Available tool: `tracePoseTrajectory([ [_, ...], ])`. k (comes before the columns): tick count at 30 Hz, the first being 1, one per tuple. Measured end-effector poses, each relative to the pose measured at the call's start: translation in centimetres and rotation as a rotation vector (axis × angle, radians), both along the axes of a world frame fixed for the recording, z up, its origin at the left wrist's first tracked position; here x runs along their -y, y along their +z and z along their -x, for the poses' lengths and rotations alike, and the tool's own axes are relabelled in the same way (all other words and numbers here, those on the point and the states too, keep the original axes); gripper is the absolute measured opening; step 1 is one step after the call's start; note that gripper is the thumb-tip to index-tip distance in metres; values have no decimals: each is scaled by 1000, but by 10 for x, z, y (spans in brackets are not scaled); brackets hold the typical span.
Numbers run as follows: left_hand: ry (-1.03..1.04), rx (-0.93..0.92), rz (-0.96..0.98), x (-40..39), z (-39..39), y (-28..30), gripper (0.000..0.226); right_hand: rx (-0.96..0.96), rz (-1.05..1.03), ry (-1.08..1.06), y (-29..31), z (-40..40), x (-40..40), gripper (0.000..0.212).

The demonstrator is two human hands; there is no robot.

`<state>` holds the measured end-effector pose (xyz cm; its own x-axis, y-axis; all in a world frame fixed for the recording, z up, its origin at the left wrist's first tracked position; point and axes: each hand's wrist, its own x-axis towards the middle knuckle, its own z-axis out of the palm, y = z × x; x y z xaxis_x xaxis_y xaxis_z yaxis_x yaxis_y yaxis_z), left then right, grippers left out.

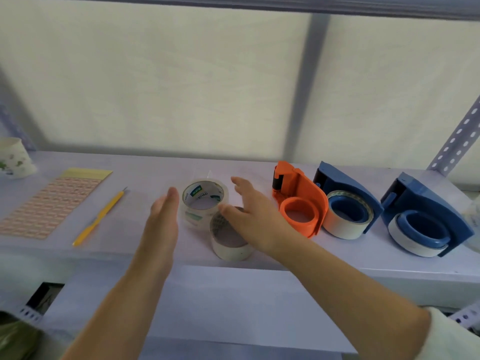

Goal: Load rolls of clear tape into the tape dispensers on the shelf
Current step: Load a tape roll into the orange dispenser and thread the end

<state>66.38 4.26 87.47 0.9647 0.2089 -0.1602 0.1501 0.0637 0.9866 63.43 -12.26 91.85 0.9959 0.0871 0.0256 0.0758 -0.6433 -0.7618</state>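
Clear tape roll (203,203) flat on shelf (337,266), hole upward, between both hands; left hand (166,216) and right hand (249,216) spread, empty, right slightly nearer; orange dispenser (298,203) just right.

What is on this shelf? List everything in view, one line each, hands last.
clear tape roll: 1, clear with a green-printed core, mid-shelf between the hands
empty tape core: 1, whitish, at the front edge, against the clear roll
orange dispenser: 1, orange, right of the rolls, hub bare
blue dispensers: 2, blue, right end, each with a pale roll on its hub
yellow knife: 1, yellow, left of the rolls
sticker sheet: 1, pink on yellow backing, far left
paper cup: 1, white, printed, left rear
shelf: 1, pale lilac
left hand: open, beside the clear roll
right hand: open, over the empty core
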Motion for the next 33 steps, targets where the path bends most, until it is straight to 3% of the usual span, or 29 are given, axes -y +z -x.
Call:
tracePoseTrajectory([
  [4, -185, -21, -45, 4, -1, 0, 57, -78, 188, 21, 2, -14, -13, 56],
  [7, -209, 13, -48, 3, 1, -4, 84, -47, 133, 40, 3, -11, -15, 56],
  [8, -194, 25, -35, 3, 3, -3, 83, -19, 104, 52, 3, -8, -14, 57],
  [12, -151, 173, 16, 17, 18, 14, 22, 150, 4, 32, 6, 12, -5, 63],
  [17, -282, 349, -63, 54, 40, 38, 15, 350, -58, -101, 3, 45, 33, 60],
  [25, -559, 337, -322, 103, 61, 28, 58, 392, 32, -254, -10, 78, 93, 42],
  [28, -577, 303, -497, 108, 61, 28, 63, 334, 154, -289, -20, 78, 104, 56],
  [33, -572, 270, -644, 109, 58, 29, 56, 355, 419, -275, -24, 76, 107, 55],
])
